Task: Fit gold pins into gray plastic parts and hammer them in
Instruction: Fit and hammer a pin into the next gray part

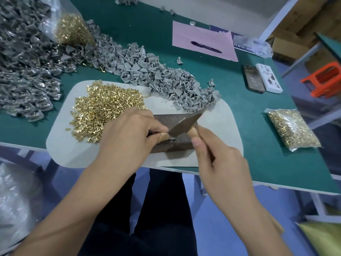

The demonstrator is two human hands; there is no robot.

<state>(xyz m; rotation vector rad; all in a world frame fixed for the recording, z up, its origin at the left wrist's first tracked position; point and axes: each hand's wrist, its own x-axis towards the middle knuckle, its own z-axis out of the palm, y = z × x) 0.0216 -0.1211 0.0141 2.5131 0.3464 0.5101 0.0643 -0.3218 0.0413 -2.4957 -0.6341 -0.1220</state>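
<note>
— Which step is the person on?

— The hammering, by the look of it. The right hand (219,161) wraps its fingers round the wooden handle of a hammer (184,123), thumb laid along the shaft, and the blurred metal head sits low over the dark block (177,143).

— And the other hand?

— The left hand (129,137) is curled, its fingertips pinching something small at the block's near edge, right beneath the hammer head. A taped fingertip shows there. That is presumably one gray plastic part with its pin, but the piece itself is too hidden and blurred to make out.

— What does the next move ask for?

— A short, square tap onto the pin while the left fingers keep clear of the head; they sit very close to it, so a glancing blow could catch them.

— Where are the supplies?

— The gold pins (103,108) lie heaped on the pale mat (221,117) just left of the block. The gray plastic parts (166,78) spill from the green table (249,111) onto the mat's far edge. A darker heap of parts (24,67) lies far left, perhaps finished ones.
</note>
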